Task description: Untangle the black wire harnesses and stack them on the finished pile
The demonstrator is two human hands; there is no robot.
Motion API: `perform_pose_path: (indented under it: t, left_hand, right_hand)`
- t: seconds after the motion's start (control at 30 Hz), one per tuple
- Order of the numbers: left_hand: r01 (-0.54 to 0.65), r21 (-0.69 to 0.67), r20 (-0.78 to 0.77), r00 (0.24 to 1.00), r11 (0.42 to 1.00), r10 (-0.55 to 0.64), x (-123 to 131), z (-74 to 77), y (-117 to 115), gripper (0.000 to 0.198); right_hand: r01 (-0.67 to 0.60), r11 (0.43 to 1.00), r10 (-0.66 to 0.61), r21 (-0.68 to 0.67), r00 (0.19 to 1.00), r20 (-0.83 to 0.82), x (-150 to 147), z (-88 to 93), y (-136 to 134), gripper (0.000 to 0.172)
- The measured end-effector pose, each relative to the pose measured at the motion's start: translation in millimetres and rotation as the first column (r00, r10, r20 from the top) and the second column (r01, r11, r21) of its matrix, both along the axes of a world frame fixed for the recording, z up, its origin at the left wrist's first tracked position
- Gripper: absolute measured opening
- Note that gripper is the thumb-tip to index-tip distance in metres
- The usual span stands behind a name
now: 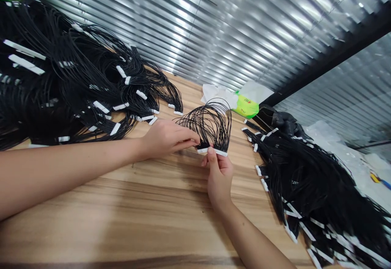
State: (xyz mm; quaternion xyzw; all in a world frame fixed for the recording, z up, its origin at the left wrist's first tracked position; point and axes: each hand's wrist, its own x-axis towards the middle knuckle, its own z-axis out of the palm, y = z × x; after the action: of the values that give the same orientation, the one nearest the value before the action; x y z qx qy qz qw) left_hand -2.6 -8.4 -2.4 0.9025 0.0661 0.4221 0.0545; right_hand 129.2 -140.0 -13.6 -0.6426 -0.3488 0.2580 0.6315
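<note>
Wood-grain worktop [91, 212] under metal blinds [214, 29]: our left hand [166, 138] and right hand [218, 175] close together, pinching a looped black wire harness [212, 124] by its white connector strip [212, 151], strip lying crosswise, right hand beneath. Harness heaps [61, 86] [305, 187] flank both hands.

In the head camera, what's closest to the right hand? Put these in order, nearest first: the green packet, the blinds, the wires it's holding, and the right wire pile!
1. Held wires: pinched by the right hand, in the middle.
2. Right wire pile: to the hand's right.
3. Green packet: at the table's back edge.
4. Blinds: behind the table.
</note>
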Motion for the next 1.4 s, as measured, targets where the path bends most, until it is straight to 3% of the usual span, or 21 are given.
perform_pose_path:
  t: [0.23, 0.33, 0.43, 0.53, 0.77, 1.0, 1.07, 1.17, 1.27, 1.4]
  left_hand:
    - [0.028, 0.005, -0.007, 1.000, 1.000, -0.028, 0, -1.2, 1, 0.017]
    - [0.024, -0.204, -0.098, 0.994, 0.979, -0.045, 1, -0.9, 0, 0.017]
    - [-0.004, -0.426, -0.228, 0.968, 0.905, -0.102, 1, -0.3, 0, 0.013]
    - [-0.015, -0.477, -0.289, 0.947, 0.879, -0.141, 1, -0.1, 0, 0.011]
    - [-0.111, -0.251, -0.362, 0.932, 0.962, 0.013, 2, -2.6, -3, 0.013]
    - [-0.058, -0.060, -0.159, 0.986, 0.997, 0.048, 1, -3.8, -4, 0.013]
    - [-0.013, 0.010, -0.074, 0.997, 1.000, 0.014, 1, -3.3, -3, 0.022]
    - [0.148, 0.143, 0.003, 0.989, 0.979, -0.150, 0, -2.1, -2, 0.029]
    - [0.317, 0.274, -0.053, 0.948, 0.908, -0.315, 0, -0.7, -3, 0.032]
    - [0.400, 0.338, -0.125, 0.916, 0.852, -0.381, 1, 1.3, -6, 0.032]
  right_hand:
    - [0.010, 1.000, -0.010, 0.009, 1.000, -0.021, 0, 1.6, 1, 0.034]
    - [0.009, 1.000, -0.009, -0.007, 0.999, -0.035, 1, 1.2, 2, 0.032]
    - [0.009, 1.000, -0.011, -0.029, 0.999, -0.053, 3, -0.1, 3, 0.032]
    - [0.008, 0.999, -0.010, -0.047, 0.999, -0.049, 3, -1.1, 3, 0.034]
    - [-0.008, 0.998, 0.007, -0.068, 1.000, -0.014, 3, -0.5, 3, 0.033]
    - [-0.014, 0.999, 0.013, -0.052, 0.999, -0.031, 1, 1.4, 0, 0.034]
    - [-0.021, 0.999, 0.018, -0.034, 0.997, -0.069, 2, 0.3, 1, 0.034]
    - [-0.015, 1.000, 0.017, 0.014, 0.987, -0.158, 4, -3.4, 3, 0.037]
    - [0.032, 0.998, -0.017, 0.062, 0.973, -0.230, 7, -7.3, 6, 0.036]
    - [0.060, 0.995, -0.037, 0.083, 0.965, -0.259, 8, -8.5, 7, 0.037]
